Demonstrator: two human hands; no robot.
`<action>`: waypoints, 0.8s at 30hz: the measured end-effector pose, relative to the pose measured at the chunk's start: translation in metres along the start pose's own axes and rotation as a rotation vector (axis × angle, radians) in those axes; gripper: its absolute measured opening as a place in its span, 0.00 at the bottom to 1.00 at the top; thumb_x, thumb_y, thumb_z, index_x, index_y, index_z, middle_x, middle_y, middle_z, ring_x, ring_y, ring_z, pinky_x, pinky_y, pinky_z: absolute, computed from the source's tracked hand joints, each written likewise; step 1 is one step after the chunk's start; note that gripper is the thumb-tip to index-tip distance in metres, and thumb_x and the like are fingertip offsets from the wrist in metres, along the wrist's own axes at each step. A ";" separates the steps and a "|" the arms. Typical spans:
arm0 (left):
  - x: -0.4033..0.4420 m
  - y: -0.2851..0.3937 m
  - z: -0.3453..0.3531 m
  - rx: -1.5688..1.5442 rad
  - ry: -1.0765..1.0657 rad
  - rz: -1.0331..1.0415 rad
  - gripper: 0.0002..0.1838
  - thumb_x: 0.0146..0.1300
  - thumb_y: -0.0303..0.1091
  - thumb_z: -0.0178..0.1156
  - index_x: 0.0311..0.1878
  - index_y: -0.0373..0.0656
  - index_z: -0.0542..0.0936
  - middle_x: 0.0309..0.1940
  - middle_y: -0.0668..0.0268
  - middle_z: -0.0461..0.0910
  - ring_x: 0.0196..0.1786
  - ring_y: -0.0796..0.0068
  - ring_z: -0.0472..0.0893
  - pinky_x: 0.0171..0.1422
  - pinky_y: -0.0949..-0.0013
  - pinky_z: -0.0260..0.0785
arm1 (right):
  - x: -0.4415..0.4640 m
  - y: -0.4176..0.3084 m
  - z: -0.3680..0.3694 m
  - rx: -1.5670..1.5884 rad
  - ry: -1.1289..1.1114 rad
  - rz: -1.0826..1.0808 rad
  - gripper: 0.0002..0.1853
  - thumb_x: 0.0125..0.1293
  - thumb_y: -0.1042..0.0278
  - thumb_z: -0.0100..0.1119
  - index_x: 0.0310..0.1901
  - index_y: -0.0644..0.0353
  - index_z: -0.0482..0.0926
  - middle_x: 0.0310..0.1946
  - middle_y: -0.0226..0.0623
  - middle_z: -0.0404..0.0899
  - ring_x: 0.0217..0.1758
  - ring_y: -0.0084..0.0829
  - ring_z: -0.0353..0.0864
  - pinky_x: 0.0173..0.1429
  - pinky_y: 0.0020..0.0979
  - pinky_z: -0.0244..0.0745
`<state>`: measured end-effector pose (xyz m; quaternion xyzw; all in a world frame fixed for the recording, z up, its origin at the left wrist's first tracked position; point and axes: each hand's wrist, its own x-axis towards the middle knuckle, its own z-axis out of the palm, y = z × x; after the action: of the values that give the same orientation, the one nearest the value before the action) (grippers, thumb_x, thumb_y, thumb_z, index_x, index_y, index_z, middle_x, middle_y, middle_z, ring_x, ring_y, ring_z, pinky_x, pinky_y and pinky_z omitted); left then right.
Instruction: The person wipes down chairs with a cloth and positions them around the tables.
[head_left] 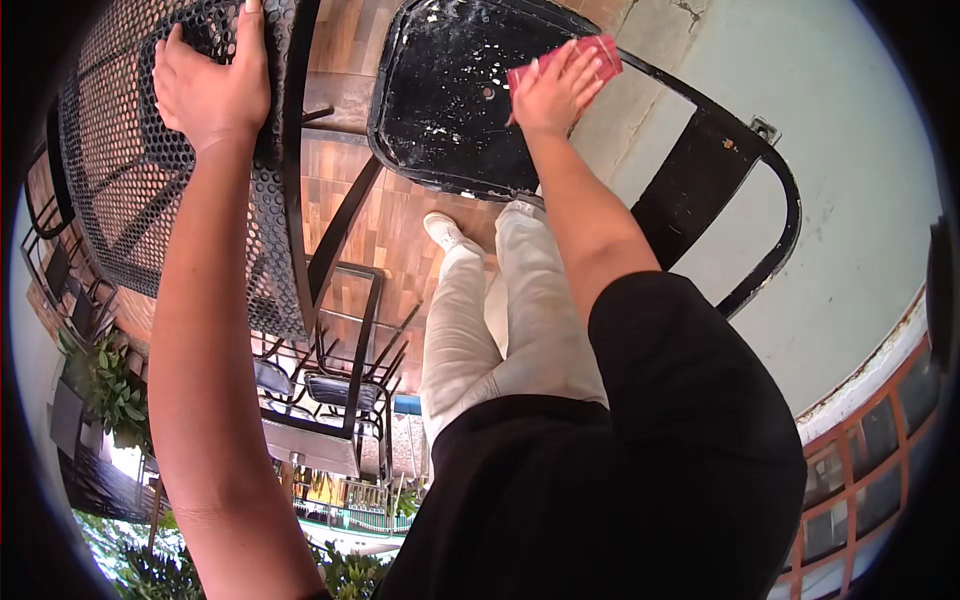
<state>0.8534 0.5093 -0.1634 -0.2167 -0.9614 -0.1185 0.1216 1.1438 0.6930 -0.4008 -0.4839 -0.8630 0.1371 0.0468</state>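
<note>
My left hand [212, 90] rests on the black perforated metal table [125, 200], fingers spread and thumb near its edge. Under my right hand [558, 92] is a folded red cloth [604, 58], pressed against the seat of a black metal chair [440, 100]. The fingers lie over the cloth and cover part of it. The seat's black paint is chipped, with pale specks and a small hole near the middle. The chair's backrest [695, 185] extends to the right.
A pale wall [840, 190] runs along the right, close to the chair. The floor [345, 185] has wood-look tiles. Stacked black chairs [340, 390] stand among table legs at the lower left, with green plants [115, 390] farther left.
</note>
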 end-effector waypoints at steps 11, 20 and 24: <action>0.006 0.001 0.002 -0.014 -0.016 -0.028 0.55 0.60 0.78 0.57 0.73 0.34 0.68 0.74 0.46 0.67 0.77 0.48 0.63 0.82 0.50 0.50 | -0.087 -0.117 0.023 0.259 -0.309 -0.436 0.43 0.73 0.42 0.51 0.81 0.58 0.51 0.83 0.57 0.39 0.87 0.54 0.36 0.84 0.59 0.31; 0.008 -0.002 0.004 -0.005 0.001 -0.015 0.56 0.59 0.78 0.58 0.72 0.34 0.69 0.72 0.46 0.68 0.76 0.48 0.65 0.81 0.50 0.52 | -0.139 -0.013 -0.016 0.131 -0.481 -0.485 0.38 0.74 0.48 0.51 0.82 0.48 0.54 0.85 0.42 0.42 0.88 0.43 0.39 0.85 0.55 0.34; 0.008 -0.004 0.003 -0.010 0.001 -0.010 0.56 0.59 0.78 0.58 0.72 0.33 0.69 0.72 0.45 0.68 0.76 0.48 0.65 0.81 0.51 0.52 | -0.064 0.014 -0.011 -0.017 -0.184 -0.286 0.38 0.75 0.47 0.50 0.82 0.49 0.54 0.84 0.50 0.43 0.86 0.51 0.43 0.84 0.58 0.35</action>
<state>0.8442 0.5093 -0.1649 -0.2125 -0.9618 -0.1240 0.1205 1.1913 0.6480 -0.3905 -0.3418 -0.9249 0.1654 -0.0177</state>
